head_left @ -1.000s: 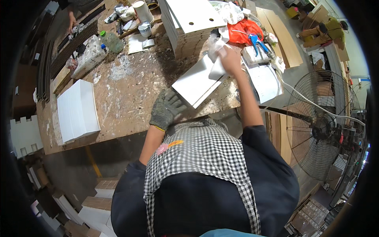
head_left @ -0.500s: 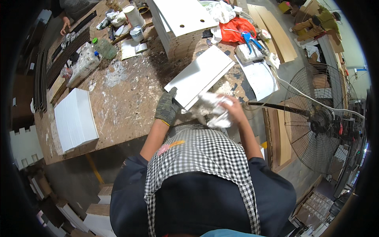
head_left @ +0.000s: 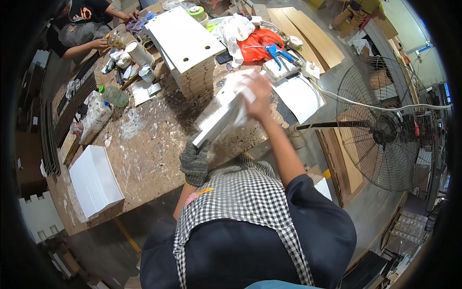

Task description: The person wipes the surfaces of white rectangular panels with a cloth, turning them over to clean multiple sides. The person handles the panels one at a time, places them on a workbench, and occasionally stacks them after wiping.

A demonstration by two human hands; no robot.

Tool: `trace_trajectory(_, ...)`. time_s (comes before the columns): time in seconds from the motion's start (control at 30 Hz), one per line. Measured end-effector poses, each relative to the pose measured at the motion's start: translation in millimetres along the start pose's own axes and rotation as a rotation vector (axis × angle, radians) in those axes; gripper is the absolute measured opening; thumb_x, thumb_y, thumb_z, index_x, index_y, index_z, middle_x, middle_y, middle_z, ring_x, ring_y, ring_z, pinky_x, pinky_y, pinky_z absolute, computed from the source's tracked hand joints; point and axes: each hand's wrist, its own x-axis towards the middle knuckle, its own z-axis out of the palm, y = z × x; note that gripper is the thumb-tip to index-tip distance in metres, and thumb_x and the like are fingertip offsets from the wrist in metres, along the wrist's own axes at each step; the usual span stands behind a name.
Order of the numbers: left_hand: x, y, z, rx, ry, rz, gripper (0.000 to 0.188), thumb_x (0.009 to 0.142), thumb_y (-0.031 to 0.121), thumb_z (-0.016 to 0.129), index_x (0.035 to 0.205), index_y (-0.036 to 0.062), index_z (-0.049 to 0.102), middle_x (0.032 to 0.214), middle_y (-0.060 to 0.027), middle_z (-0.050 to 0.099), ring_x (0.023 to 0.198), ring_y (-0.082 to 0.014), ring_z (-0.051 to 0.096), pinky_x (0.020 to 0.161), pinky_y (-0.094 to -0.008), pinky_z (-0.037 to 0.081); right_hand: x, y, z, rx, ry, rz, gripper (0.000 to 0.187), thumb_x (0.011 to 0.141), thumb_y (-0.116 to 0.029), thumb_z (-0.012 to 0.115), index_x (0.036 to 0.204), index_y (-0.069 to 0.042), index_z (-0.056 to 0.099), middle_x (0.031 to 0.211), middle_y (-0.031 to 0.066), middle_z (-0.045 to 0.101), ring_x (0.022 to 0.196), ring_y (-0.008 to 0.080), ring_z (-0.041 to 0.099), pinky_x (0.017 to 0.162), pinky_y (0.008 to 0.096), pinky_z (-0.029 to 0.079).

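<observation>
A white rectangular panel (head_left: 212, 127) is tilted up with one long narrow edge showing, above the paint-spotted workbench (head_left: 149, 168). My left hand (head_left: 194, 163), in a dark grey knit glove, grips its near-left end; the fingertips are partly hidden. My bare right hand (head_left: 260, 95) is closed on a crumpled white cloth (head_left: 245, 92) and presses it to the panel toward its far right end. Motion smears this hand and the cloth.
Behind the panel rises a stack of white-topped boards (head_left: 180, 36). White panels (head_left: 96, 183) are piled at the bench's left. A red plastic bag (head_left: 260, 44), a blue-handled tool (head_left: 279, 54) and paper (head_left: 299, 98) lie right. A large fan (head_left: 382, 127) stands beyond; a co-worker (head_left: 84, 31) is far left.
The panel has been tipped from lying face up to showing its long edge. My right hand has moved with the cloth from the panel's near side up to its far end. The co-worker has come further into view.
</observation>
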Motion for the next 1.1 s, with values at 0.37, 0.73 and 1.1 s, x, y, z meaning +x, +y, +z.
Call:
trace_trajectory(0.37, 17.8, -35.1, -2.1, 0.667, -0.232, 1.102, 0.017, 0.089, 0.014, 0.068, 0.097, 0.0010, 0.062, 0.121, -0.0199, 0.063, 0.119, -0.0376, 0.059, 0.109, -0.0547, 0.045, -38.4, 119.8, -121.7, 1.500, -0.047, 1.164, 0.048, 0.102, -0.035, 0.050, 0.133, 0.001, 0.054, 0.111, 0.0131, 0.069, 0.094, 0.0231, 0.070, 0.081, 0.0370, 0.058)
trace_trajectory(0.73, 2.0, -65.3, 17.6, 0.669, -0.157, 0.920, 0.025, 0.083, 0.012, 0.068, 0.107, 0.0035, 0.064, 0.119, -0.0154, 0.063, 0.116, -0.0331, 0.060, 0.104, -0.0539, 0.046, -27.8, 24.0, 53.1, -0.410, -0.745, 0.166, 0.045, 0.090, -0.048, 0.063, 0.134, -0.038, 0.057, 0.154, 0.0021, 0.044, 0.143, 0.0302, 0.037, 0.107, 0.0621, 0.035)
trace_trajectory(1.1, -12.9, -47.5, -15.5, -1.254, -0.079, -0.830, 0.055, 0.106, 0.043, 0.041, 0.139, -0.0011, 0.043, 0.124, -0.0172, 0.059, 0.102, -0.0316, 0.063, 0.090, -0.0438, 0.054, 0.3, 35.4, 35.7, -0.273, -0.507, 0.352, 0.052, 0.101, -0.049, 0.050, 0.137, -0.012, 0.060, 0.143, 0.0118, 0.056, 0.130, 0.0318, 0.053, 0.105, 0.0493, 0.042)
